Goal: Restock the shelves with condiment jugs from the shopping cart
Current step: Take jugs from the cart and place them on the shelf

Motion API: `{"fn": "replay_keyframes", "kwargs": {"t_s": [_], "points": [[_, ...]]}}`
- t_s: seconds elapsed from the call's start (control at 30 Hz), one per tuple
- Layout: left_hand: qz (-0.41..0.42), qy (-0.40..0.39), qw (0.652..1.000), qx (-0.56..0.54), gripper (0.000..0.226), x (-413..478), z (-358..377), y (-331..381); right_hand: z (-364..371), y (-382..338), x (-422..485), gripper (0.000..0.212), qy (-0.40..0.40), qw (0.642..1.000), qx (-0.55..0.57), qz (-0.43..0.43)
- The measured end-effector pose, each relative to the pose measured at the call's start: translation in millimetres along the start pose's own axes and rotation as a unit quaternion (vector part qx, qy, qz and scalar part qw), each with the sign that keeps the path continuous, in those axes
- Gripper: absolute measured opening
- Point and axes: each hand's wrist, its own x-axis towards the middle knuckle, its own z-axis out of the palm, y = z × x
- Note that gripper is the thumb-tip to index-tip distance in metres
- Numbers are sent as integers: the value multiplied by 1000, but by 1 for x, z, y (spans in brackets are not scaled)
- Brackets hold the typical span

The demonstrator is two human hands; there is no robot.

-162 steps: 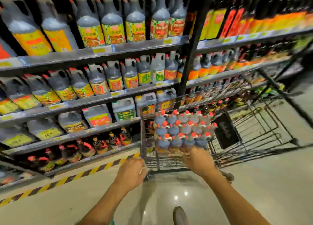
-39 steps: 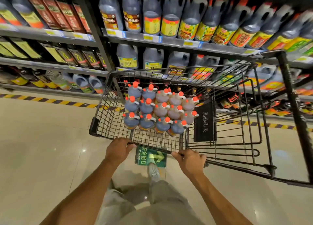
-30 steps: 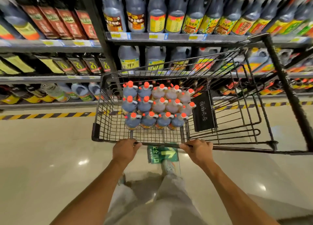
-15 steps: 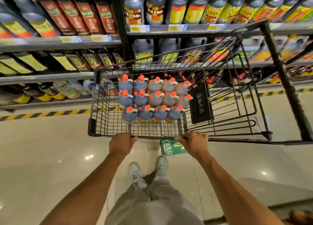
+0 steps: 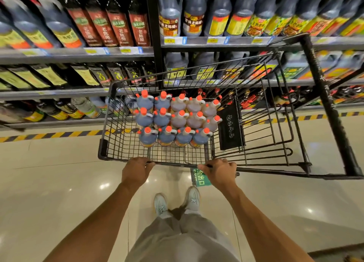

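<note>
A black wire shopping cart [image 5: 122, 143] stands in front of me, facing the shelves. Its basket holds several condiment jugs [image 5: 173, 122] with orange caps, packed upright in rows; some are dark, some paler. My left hand [image 5: 136, 171] grips the cart's near rim on the left. My right hand [image 5: 219, 172] grips the same rim further right. Behind the cart the shelves [image 5: 126, 54] carry rows of dark bottles and jugs with yellow and red labels.
A black upright post [image 5: 154, 37] divides the shelving bays. A yellow-and-black hazard strip [image 5: 51, 134] runs along the floor at the shelf base. The cart's folded child seat with a black flap [image 5: 229, 125] sits to the right. My feet [image 5: 177, 200] stand behind the cart on glossy tile.
The cart has been turned from running along the aisle to facing the shelves. Over the last second it barely shifts; both hands keep their grip on the rim.
</note>
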Motion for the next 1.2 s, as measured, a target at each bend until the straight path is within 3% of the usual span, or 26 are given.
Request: {"fn": "replay_keyframes", "kwargs": {"t_s": [0.13, 0.37, 0.6, 0.77, 1.0, 1.2], "points": [[30, -3, 999, 19, 54, 2, 6, -10, -1, -2, 4, 50, -19, 999, 36, 13], [44, -56, 995, 67, 20, 18, -29, -2, -16, -29, 12, 43, 0, 999, -19, -42], [29, -86, 982, 165, 21, 62, -45, -7, -21, -74, 64, 37, -23, 989, -77, -125], [-6, -114, 976, 183, 22, 92, -39, -12, -8, -115, 118, 40, -81, 975, -85, -188], [-62, -156, 978, 127, 40, 127, -12, -47, 32, -191, 172, 54, -78, 969, 78, -222], [-123, -188, 974, -3, 62, 145, 12, -83, 60, -221, 203, 33, -19, 977, 10, -214]]}}
